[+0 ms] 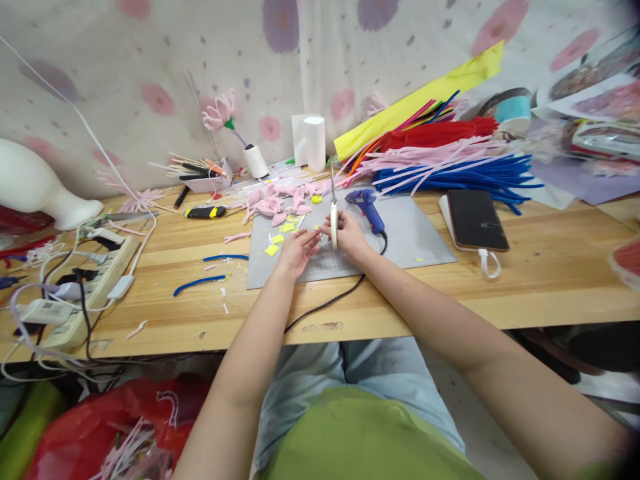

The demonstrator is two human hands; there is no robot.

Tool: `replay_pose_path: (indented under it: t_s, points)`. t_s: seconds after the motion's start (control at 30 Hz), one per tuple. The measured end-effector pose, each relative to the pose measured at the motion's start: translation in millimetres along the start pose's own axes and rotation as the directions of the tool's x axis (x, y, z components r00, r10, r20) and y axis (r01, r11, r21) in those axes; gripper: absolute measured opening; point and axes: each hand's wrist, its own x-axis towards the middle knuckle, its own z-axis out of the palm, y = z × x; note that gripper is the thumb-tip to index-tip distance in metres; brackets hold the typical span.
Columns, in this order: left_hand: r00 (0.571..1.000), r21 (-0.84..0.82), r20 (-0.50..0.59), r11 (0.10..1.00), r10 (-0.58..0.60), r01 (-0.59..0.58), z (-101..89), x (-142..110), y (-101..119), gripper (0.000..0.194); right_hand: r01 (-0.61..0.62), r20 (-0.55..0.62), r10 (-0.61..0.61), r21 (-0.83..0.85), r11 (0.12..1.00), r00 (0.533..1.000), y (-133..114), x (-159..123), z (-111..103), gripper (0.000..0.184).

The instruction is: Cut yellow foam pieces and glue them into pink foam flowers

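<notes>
Above the grey cutting mat [410,233], my right hand [347,235] is wrapped round the white handles of a pair of scissors [333,217], whose blades point away from me. My left hand [299,252] is close beside it, fingertips drawn together and almost meeting my right fingertips. Whatever is between those fingertips is too small to make out. Small yellow pieces [271,250] lie on the mat left of my hands. Pink pipe-cleaner petals [273,203] are piled behind them. A blue glue gun [369,210] rests just right of the scissors.
Bundles of blue [450,175] and red pipe cleaners [440,133] lie at the back right. A black phone-like device [477,220] sits right of the mat. At left are a yellow-black utility knife [205,212] and a power strip [95,287]. The glue gun's cord [325,305] crosses the front.
</notes>
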Motion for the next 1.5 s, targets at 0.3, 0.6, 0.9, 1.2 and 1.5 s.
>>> replay_pose_path:
  t_s: [0.3,0.6,0.9,1.2,1.5]
  points:
    - [0.971,-0.368,-0.194,0.908,0.138,-0.202,-17.8,9,21,0.018,-0.049,-0.084,0.057,0.091,0.995,0.995,-3,1,6,0.039]
    - [0.957,0.094,-0.122,0.963,0.263,-0.252,4.9,6,-12,0.044,-0.022,0.004,0.022,0.058,0.998,1.000,-2,-2,7,0.040]
    - [0.959,0.057,-0.129,0.968,0.251,-0.246,1.5,8,-10,0.048,0.036,0.090,-0.041,0.053,0.998,0.995,7,2,10,0.046]
    - [0.955,0.041,-0.185,0.973,0.231,-0.228,-1.2,9,-3,0.051,0.030,0.123,-0.037,0.051,0.998,0.992,5,2,10,0.045]
    - [0.884,0.050,-0.270,0.922,0.382,-0.383,-26.0,14,29,0.049,0.175,0.121,-0.132,-0.496,0.851,0.984,-24,38,-6,0.033]
